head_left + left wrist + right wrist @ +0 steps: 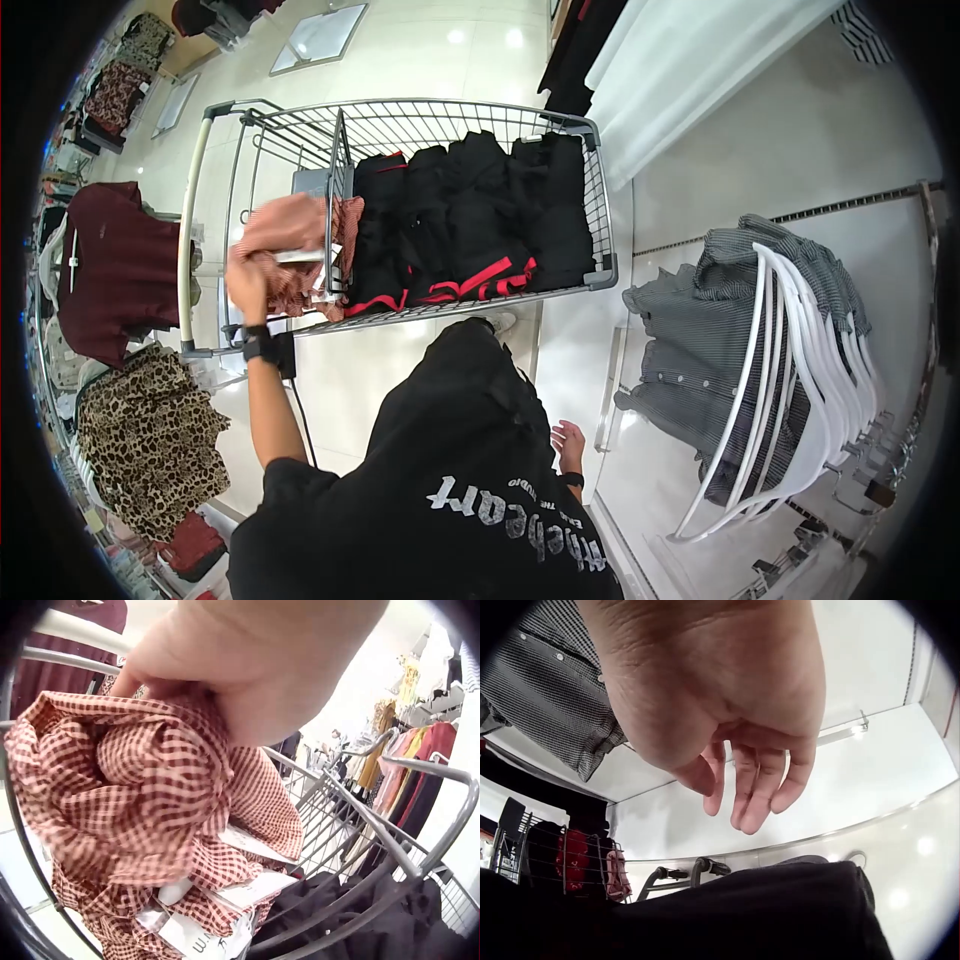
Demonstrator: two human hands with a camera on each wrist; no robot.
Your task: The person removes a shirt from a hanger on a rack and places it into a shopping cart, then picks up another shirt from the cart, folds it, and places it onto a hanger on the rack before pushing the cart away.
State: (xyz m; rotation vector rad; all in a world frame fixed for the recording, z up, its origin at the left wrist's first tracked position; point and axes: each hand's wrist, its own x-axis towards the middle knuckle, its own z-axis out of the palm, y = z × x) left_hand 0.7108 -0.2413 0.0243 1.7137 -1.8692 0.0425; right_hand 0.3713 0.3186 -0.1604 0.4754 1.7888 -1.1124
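Observation:
My left hand (pixel 246 287) grips a red-and-white gingham garment (pixel 150 795) at the handle end of a wire shopping cart (pixel 470 112). The cloth is bunched and rolled over itself, and its gripped edge disappears under the hand. White paper tags (pixel 259 889) stick out from the checked fabric below. Folded black clothes (pixel 465 195), some with red bands, fill the main basket beyond the metal divider. My right hand (pixel 720 712) hangs beside the body, fingers loosely bent and nothing in them.
Grey striped shirts (pixel 690 350) hang on white hangers (pixel 820 400) at the right. To the left are a maroon top (pixel 110 270) and a leopard-print garment (pixel 150 440). A white curtain (pixel 690 80) hangs past the cart's far right corner.

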